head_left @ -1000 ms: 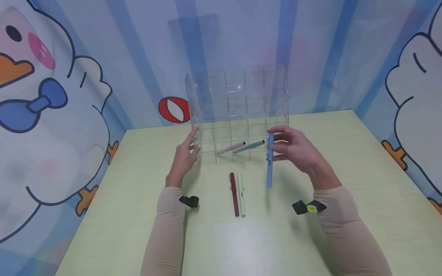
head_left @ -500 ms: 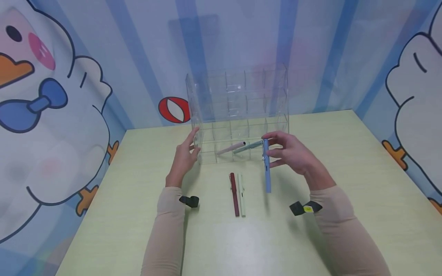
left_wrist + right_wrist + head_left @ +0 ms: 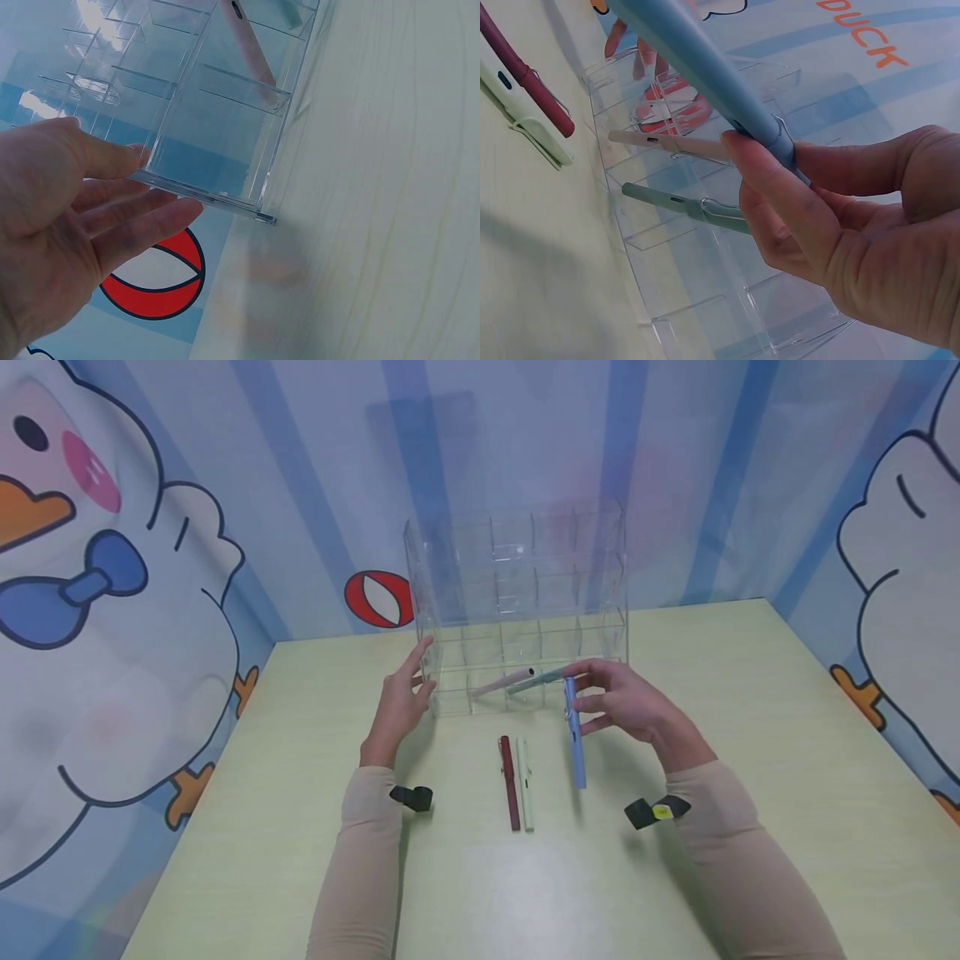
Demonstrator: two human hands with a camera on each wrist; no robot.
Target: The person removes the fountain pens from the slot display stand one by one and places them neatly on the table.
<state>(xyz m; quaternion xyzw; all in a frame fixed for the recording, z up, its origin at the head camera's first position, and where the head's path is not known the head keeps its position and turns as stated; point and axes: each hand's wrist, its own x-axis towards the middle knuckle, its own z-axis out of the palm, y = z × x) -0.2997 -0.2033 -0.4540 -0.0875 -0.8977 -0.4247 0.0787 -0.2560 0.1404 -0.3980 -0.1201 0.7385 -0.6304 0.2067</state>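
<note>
- Closest to my head cam: beige L sleeve (image 3: 358, 877) & R sleeve (image 3: 753, 868), black cam units (image 3: 412, 797) at the wrists.
- On the pale table (image 3: 225, 827), btwn the forearms: dark red pen (image 3: 509, 785) w/ light green pen (image 3: 526, 789) just beside it, roughly parallel, both pointing away from me.
- Blue pen (image 3: 576, 743): up off the table, R of those two, in front of the organizer; tilted, near end lower. Can't tell if its far end touches anything besides the hand.
- R hand (image 3: 626, 700): pinching the blue pen btwn thumb & fingers, near the clip end (R wrist cam).
- L hand (image 3: 397, 706): fingers fairly straight & spread, touching the organizer's L side, thumb by its front edge.
- Pink pen (image 3: 498, 682) & teal pen (image 3: 532, 682): both slanted in the organizer's lowest front part; exact compartments I can't tell. Teal's upper end is partly behind R fingers.
- Clear organizer (image 3: 418, 585): upright, tiered, w/ dividers, at the table's back.
- Behind it: blue striped backdrop (image 3: 675, 468) w/ red-&-white ball (image 3: 378, 599) & big cartoon duck (image 3: 97, 710) on the L.
</note>
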